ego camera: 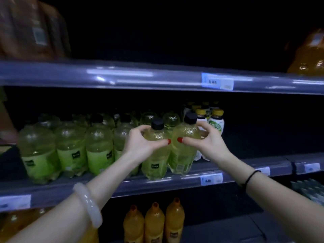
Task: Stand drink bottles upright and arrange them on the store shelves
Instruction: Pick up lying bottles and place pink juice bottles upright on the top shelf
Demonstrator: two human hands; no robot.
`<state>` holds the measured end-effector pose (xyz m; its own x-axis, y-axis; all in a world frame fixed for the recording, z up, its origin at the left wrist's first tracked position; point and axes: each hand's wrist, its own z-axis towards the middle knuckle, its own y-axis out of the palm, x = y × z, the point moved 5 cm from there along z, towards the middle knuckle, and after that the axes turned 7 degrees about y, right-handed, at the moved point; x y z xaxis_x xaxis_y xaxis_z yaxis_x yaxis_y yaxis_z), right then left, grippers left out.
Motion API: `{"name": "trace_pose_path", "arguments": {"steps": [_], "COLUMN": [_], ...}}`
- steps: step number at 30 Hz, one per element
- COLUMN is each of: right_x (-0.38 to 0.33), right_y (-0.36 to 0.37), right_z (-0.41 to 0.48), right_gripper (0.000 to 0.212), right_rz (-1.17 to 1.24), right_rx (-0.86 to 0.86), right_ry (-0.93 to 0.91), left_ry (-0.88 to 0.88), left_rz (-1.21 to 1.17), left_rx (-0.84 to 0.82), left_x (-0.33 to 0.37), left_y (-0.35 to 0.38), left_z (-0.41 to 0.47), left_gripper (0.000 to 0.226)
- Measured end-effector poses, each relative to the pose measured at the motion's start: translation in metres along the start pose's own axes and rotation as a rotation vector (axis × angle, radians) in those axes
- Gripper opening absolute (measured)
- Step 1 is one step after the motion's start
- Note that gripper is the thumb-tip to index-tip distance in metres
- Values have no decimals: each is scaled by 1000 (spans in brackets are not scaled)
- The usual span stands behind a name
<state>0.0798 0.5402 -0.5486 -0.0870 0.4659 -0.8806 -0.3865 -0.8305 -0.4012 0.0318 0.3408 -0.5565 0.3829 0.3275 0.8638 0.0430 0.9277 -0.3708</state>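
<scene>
Two pale green drink bottles with black caps stand at the front of the middle shelf (192, 179). My left hand (142, 141) grips the shoulder of the left bottle (157, 160), which is upright. My right hand (205, 139) grips the shoulder of the right bottle (182, 155), which leans slightly to the right. The two bottles touch side by side. To their left, several more green bottles (70, 148) stand in rows, going back into the dark shelf.
Small white bottles with yellow caps (216, 121) stand right behind my right hand. Orange drink bottles (154, 223) fill the shelf below. The upper shelf rail (157, 79) runs overhead. To the right of the white bottles the middle shelf is dark.
</scene>
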Motion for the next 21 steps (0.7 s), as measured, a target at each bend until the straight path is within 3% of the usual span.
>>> {"name": "trace_pose_path", "arguments": {"steps": [2,8,14,21], "right_x": [18,56,75,79], "right_y": [4,14,31,46], "right_z": [9,45,78,91], "right_gripper": [76,70,61,76], "right_rz": [7,52,86,-32], "right_rx": [18,74,10,-41], "right_ry": [-24,-54,-37,-57], "left_ry": [14,-6,-30,-3], "left_rz": [32,141,170,344], "left_rx": [30,225,254,178], "left_x": [-12,-20,-37,-52], "left_y": [14,36,46,52], "left_z": [5,31,45,47], "left_gripper": [88,74,76,90]}}
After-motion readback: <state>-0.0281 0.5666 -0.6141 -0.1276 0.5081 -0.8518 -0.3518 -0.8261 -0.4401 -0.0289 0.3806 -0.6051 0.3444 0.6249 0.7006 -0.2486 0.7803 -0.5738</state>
